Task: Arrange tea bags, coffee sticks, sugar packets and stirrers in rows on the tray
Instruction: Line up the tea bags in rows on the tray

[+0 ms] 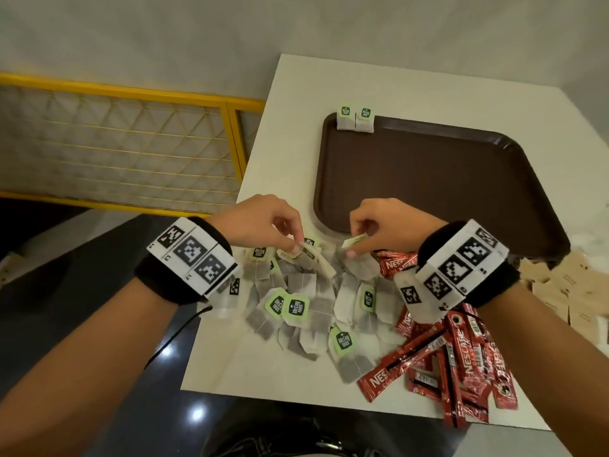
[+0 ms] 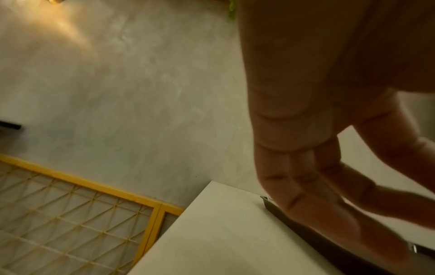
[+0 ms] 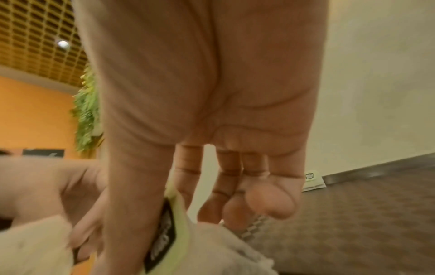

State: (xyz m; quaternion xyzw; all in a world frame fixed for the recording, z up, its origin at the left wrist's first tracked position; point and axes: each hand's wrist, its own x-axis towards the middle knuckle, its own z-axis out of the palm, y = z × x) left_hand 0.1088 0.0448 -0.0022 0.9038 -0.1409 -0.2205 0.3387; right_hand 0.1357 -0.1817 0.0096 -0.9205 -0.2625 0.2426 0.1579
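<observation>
A brown tray (image 1: 428, 179) lies on the white table (image 1: 290, 133), with two tea bags (image 1: 355, 119) side by side at its far left corner. A heap of tea bags (image 1: 309, 308) with green tags lies in front of the tray. My left hand (image 1: 263, 222) pinches a tea bag (image 1: 318, 258) at the top of the heap. My right hand (image 1: 389, 225) pinches the green tag (image 1: 354, 241) of another tea bag; the right wrist view shows that tag (image 3: 164, 240) against my thumb. Red coffee sticks (image 1: 454, 357) lie to the right of the heap.
Beige sugar packets (image 1: 573, 291) are spread at the right, beside the tray's near corner. A yellow-framed mesh panel (image 1: 115, 143) stands left of the table. The table's near edge (image 1: 296, 400) runs just behind the coffee sticks. No stirrers are in view.
</observation>
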